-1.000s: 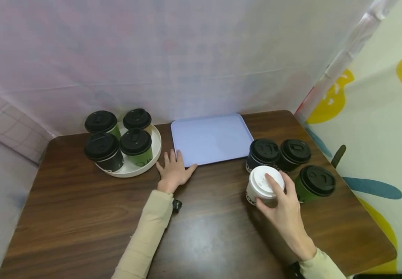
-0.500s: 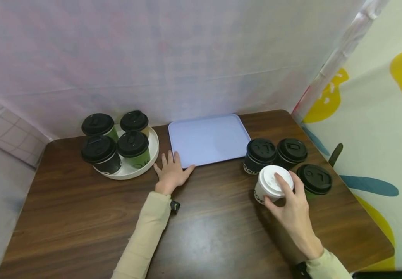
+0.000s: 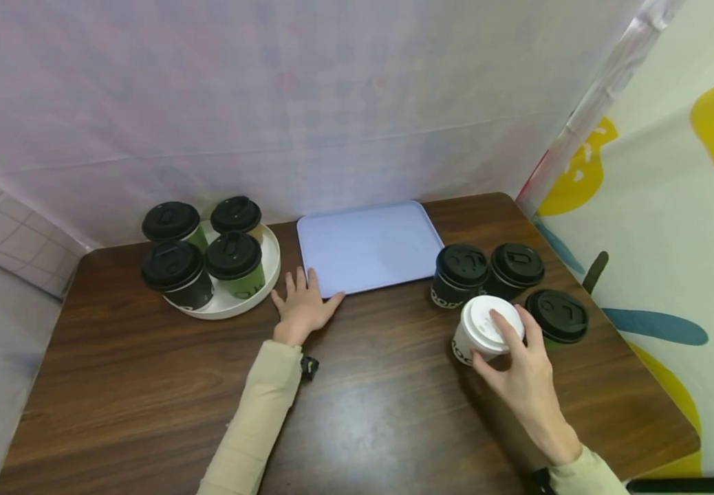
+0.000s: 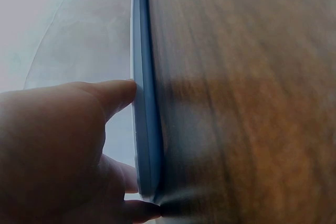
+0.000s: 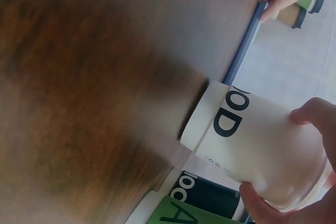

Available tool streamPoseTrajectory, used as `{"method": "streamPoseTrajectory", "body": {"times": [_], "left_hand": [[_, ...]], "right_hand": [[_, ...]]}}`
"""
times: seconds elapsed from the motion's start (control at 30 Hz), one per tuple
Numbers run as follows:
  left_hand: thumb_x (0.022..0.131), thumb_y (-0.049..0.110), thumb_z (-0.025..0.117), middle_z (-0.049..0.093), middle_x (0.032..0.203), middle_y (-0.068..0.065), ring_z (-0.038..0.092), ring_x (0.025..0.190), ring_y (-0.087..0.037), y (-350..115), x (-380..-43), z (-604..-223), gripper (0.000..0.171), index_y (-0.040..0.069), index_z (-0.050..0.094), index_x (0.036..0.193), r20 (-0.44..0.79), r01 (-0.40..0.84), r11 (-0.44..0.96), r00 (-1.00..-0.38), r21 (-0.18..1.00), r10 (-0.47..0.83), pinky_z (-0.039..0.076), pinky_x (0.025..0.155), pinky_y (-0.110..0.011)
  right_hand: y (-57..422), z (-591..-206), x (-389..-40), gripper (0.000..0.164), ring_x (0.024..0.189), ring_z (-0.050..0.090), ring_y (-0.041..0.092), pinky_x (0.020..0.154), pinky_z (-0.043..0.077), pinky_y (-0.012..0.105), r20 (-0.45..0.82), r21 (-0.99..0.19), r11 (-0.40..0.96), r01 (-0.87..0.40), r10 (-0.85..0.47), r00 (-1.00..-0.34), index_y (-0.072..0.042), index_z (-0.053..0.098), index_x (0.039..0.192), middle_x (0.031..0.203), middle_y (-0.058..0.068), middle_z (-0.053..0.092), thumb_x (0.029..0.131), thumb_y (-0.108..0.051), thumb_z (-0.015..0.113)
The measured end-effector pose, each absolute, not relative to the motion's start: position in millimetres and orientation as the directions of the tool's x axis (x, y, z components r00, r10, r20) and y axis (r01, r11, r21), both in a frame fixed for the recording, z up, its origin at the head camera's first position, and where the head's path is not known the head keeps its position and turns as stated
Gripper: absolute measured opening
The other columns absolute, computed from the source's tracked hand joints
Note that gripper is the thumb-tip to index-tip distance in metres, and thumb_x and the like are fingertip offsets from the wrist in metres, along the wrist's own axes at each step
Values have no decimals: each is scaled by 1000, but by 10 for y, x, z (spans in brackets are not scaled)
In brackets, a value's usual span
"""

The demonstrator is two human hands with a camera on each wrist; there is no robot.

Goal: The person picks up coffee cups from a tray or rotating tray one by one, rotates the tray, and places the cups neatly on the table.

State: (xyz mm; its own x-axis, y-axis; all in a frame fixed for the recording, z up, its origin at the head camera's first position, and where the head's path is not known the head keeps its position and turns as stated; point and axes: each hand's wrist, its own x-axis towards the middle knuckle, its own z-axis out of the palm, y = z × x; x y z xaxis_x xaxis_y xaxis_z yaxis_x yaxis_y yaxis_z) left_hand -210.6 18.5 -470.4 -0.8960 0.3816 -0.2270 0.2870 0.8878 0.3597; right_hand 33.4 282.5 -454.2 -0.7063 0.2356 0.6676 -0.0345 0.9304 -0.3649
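Observation:
My right hand (image 3: 529,381) grips a white paper coffee cup (image 3: 472,342) with a white lid, thumb on its near side and fingers at the lid. In the right wrist view the cup (image 5: 247,135) has dark lettering and its base is close over the wooden table. Beside it are two dark cups (image 3: 452,289) and a green cup (image 3: 556,317), all with black lids. My left hand (image 3: 301,313) lies with spread, straight fingers at the near-left corner of a pale blue rectangular tray (image 3: 369,247). In the left wrist view a fingertip touches the tray's rim (image 4: 143,93).
On the left, a round white tray (image 3: 275,271) bears several black-lidded cups (image 3: 242,275), two of them green. A pale curtain (image 3: 332,103) hangs behind the wooden table (image 3: 357,412). A cloth with yellow shapes (image 3: 654,227) hangs along the right edge.
My right hand has shifted a little to the right with the white cup, which now overlaps the green cup's side more closely. The left hand stays at the tray corner.

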Motion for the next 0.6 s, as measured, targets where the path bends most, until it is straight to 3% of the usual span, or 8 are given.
{"method": "streamPoseTrajectory", "body": {"times": [0.6], "left_hand": [[89, 70, 35, -1, 159, -20, -3, 146, -41, 197, -2107, -4686, 95, 4, 7, 153, -226, 291, 888, -895, 355, 384, 3, 109, -71]], "right_hand": [[2868, -4604, 366, 75, 119, 45, 51, 87, 46, 63, 622, -386, 922, -23, 242, -745, -11, 56, 130, 138, 32, 38, 59, -12, 82]]}}
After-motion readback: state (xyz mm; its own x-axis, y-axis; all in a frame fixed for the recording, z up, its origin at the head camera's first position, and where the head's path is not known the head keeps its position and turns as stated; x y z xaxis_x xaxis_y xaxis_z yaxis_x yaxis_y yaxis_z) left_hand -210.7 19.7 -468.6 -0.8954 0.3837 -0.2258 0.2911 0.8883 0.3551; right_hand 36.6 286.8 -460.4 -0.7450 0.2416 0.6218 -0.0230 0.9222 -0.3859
